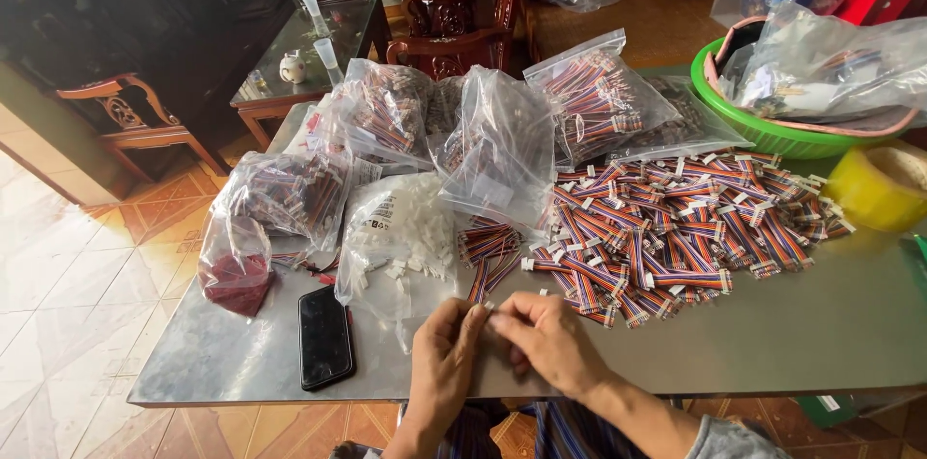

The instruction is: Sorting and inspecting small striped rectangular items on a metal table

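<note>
My left hand [442, 355] and my right hand [548, 338] meet at the near edge of the metal table [821, 324]. Together they pinch one short multicoloured ribbon cable [480, 287] with a small white connector at the fingertips. The cable runs up from my fingers toward a big pile of the same cables [681, 232] spread across the table's middle and right. An open clear bag of small white plastic connectors [401, 232] lies just beyond my left hand.
Several clear bags of cables [502, 140] stand along the far side. A bag of red parts [237, 271] and a black phone [324, 335] lie at left. A green basin [772, 136] and a yellow tape roll [881, 187] sit at right. Wooden chairs and a glass table stand beyond.
</note>
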